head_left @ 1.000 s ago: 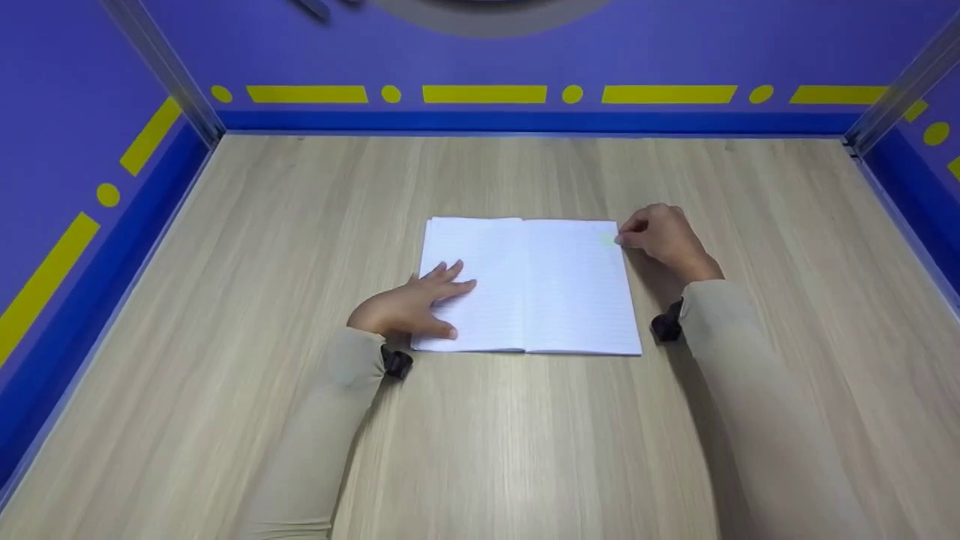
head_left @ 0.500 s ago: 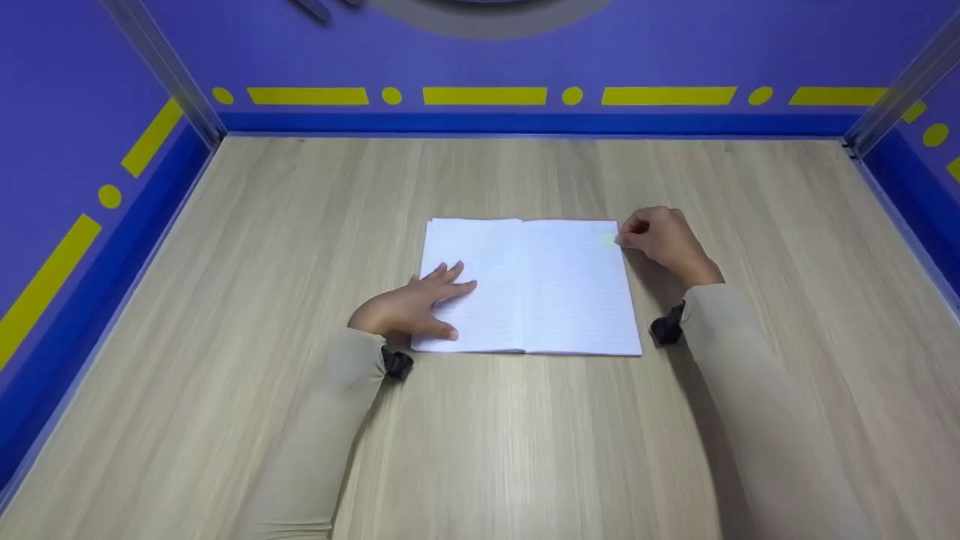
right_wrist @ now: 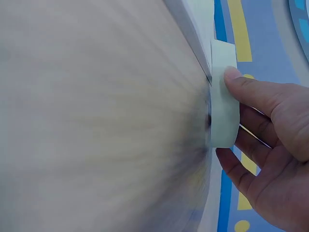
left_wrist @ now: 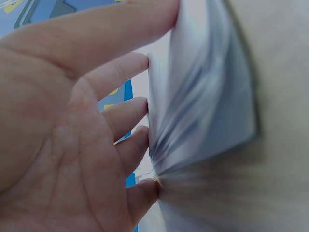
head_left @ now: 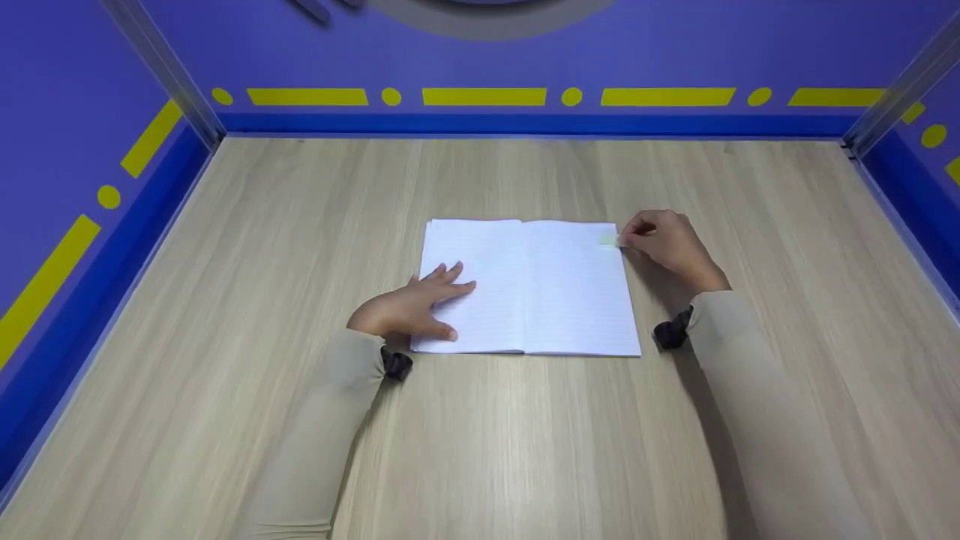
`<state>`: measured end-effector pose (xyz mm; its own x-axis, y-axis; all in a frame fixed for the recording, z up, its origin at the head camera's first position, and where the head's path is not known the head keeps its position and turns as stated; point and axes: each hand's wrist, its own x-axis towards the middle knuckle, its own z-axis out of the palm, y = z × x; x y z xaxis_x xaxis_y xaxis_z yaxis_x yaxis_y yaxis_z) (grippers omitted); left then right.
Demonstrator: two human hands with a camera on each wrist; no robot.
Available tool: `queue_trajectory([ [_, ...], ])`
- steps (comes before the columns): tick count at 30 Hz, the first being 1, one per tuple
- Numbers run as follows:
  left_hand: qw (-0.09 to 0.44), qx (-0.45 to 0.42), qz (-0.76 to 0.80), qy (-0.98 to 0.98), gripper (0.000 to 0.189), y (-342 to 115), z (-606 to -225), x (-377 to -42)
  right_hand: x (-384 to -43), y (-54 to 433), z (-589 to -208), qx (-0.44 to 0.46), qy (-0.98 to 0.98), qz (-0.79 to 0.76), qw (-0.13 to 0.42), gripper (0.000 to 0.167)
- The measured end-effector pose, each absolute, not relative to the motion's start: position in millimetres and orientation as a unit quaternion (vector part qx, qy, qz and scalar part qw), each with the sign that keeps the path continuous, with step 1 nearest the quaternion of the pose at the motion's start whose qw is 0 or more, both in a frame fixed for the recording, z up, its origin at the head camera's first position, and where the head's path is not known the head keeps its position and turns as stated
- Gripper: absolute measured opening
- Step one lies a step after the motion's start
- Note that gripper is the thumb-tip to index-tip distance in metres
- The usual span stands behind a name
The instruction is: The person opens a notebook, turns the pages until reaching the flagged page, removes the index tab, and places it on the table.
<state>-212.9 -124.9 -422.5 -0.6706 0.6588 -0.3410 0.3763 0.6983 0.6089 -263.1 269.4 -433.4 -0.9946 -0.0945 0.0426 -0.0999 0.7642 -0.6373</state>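
An open notebook (head_left: 577, 300) with lined white pages lies flat on the table. My left hand (head_left: 412, 304) rests on its left page with the fingers spread; in the left wrist view the fingertips touch the paper and the page edges fan out. At the notebook's upper right edge, my right hand (head_left: 667, 244) pinches a pale green sticky note (right_wrist: 224, 96) between thumb and fingers. Part of that note lies over the right page's corner in the head view, and the rest is behind the fingers.
The wood-grain table (head_left: 495, 450) extends around the notebook on all sides. Blue-purple panels (head_left: 480, 60) with yellow marks stand along its back and sides. A black wrist camera (head_left: 671, 331) sits under each sleeve cuff.
My right hand has shifted slightly to the right and toward me, and more of the green sticky note shows at the page's corner. The left hand has stayed in place.
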Motion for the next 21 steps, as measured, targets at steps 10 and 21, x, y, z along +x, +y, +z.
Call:
queue_trajectory([
  [10,0.287,0.288,0.251,0.878,0.081,-124.2,-421.1,-212.1,-258.9,269.1,-429.8,0.057,-0.938,0.343,0.000,0.013],
  [21,0.289,0.284,0.261,0.876,0.080,-124.7,-421.6,-212.0,-253.6,270.4,-425.0,0.038,-0.936,0.351,-0.018,0.018],
])
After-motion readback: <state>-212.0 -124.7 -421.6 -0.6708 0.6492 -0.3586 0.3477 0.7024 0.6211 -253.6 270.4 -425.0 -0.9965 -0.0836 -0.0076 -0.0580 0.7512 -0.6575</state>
